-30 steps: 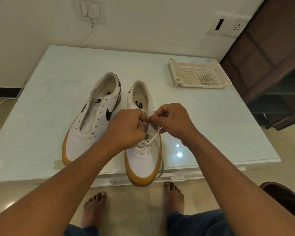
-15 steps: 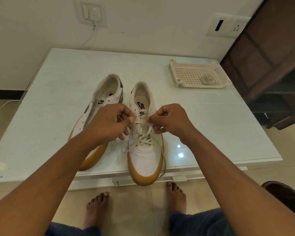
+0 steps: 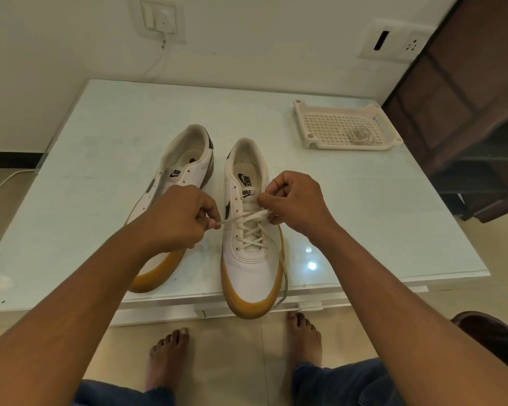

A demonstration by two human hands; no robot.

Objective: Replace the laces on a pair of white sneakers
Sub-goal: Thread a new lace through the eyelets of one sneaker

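On the pale desk [image 3: 94, 159] the two white sneakers lie side by side, toes towards the person. The left sneaker [image 3: 188, 165] has bare eyelets, and the forearm crosses over its middle.

The left hand [image 3: 176, 218] is curled, with thumb and forefinger pinching one end of the lace [image 3: 251, 232]. Half a second ago it was up against the tongue of the right sneaker; now it has drawn out to the left, over the gap between the shoes. The strand it holds runs straight and tight across to the upper eyelets. A second ago both hands met knuckle to knuckle above that tongue, so they have come well apart.

The right sneaker [image 3: 254, 273] sits with its gum toe poking over the near edge of the desk, in the same place as before. The lace is crossed through its lower eyelets. A loose lace end [image 3: 285, 284] trails down its right side and hangs past the desk edge.

The right hand [image 3: 296, 200] has hardly shifted. Its fingers are curled, pinching the lace at the top right eyelets, just beside the tongue.

Farther back on the right, well apart from the shoes, stands a cream perforated tray [image 3: 343, 145]. A coiled lace [image 3: 360, 135] lies inside it, unmoved.
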